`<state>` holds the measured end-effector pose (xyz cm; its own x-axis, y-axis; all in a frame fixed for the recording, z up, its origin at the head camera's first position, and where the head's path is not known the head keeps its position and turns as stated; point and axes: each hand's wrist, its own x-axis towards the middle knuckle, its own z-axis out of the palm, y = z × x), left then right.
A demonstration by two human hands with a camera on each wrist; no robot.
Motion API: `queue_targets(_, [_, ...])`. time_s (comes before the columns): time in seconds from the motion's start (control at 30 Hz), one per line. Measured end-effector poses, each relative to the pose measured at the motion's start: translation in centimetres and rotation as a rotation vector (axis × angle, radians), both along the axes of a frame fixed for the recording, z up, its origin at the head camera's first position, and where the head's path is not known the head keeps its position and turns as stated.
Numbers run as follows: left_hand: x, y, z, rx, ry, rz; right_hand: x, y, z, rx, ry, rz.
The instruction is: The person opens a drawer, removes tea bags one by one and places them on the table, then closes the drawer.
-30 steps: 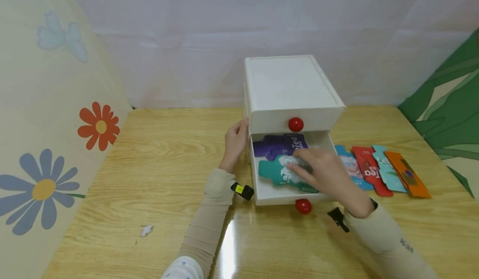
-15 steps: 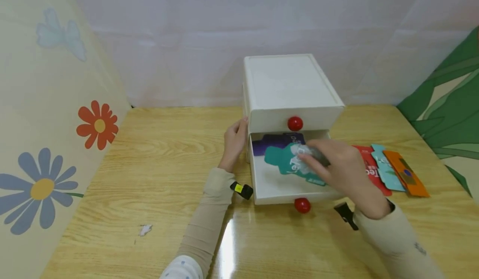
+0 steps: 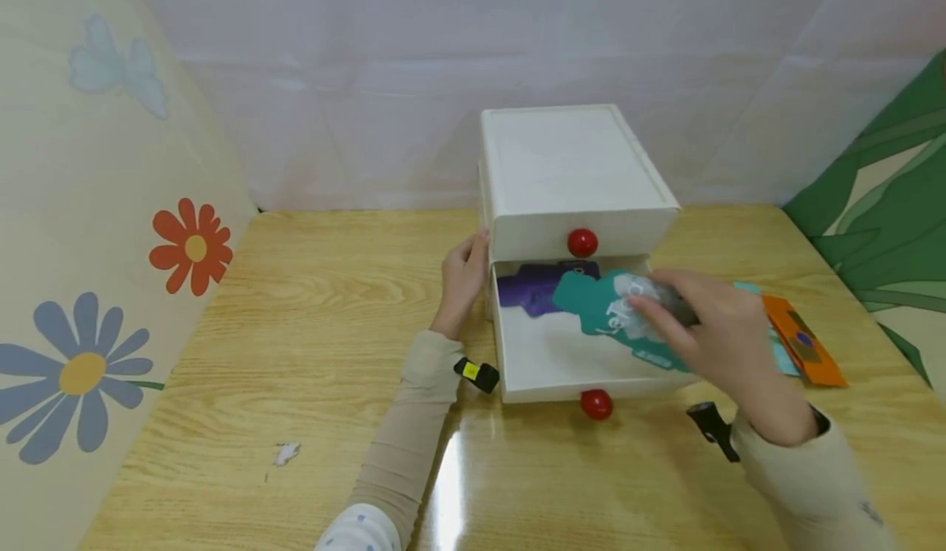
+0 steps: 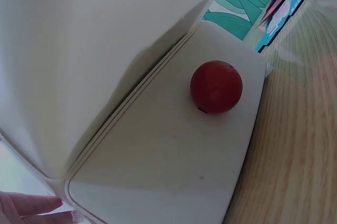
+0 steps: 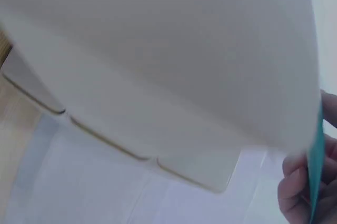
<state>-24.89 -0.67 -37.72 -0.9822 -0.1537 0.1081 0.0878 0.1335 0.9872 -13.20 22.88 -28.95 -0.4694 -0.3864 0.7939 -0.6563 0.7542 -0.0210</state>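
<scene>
My right hand (image 3: 720,329) pinches a teal bottle-shaped packet (image 3: 591,300) with "LeTea" lettering, over the right part of the pulled-out lower drawer (image 3: 547,362). In the right wrist view that packet (image 5: 316,161) shows edge-on between the fingers (image 5: 295,187). A purple packet (image 3: 525,288) lies at the back left of the drawer, partly covered by the teal one. My left hand (image 3: 464,280) rests against the left side of the white drawer cabinet (image 3: 576,165). Its extended fingers (image 4: 37,203) touch the cabinet's edge in the left wrist view.
An orange packet (image 3: 805,342) and a light turquoise packet (image 3: 785,358) lie on the wooden table (image 3: 355,288) right of the cabinet. My right hand hides others there; a blue packet (image 4: 287,13) shows in the left wrist view. Red knobs (image 3: 582,243) stick out from both drawers.
My right hand has lifted the teal packet and carried it to the right, uncovering the drawer floor and covering the red and blue packets on the table. The left hand has stayed in place.
</scene>
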Motion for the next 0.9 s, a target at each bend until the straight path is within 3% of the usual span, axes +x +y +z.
queue_targets(0.23, [0.0, -0.1, 0.1, -0.005, -0.013, 0.007, 0.8, 2.8, 0.1, -0.127, -0.053, -0.104])
queue_targets(0.43, [0.1, -0.1, 0.0, 0.009, -0.014, -0.005, 1.2, 5.8, -0.1, -0.198, -0.126, -0.143])
queue_targets(0.73, [0.0, -0.1, 0.1, -0.015, -0.013, 0.006, 1.5, 9.7, -1.9, -0.213, -0.129, -0.245])
queue_targets(0.9, [0.0, -0.1, 0.1, -0.021, -0.016, 0.005, 1.8, 11.6, -3.2, -0.191, -0.208, -0.272])
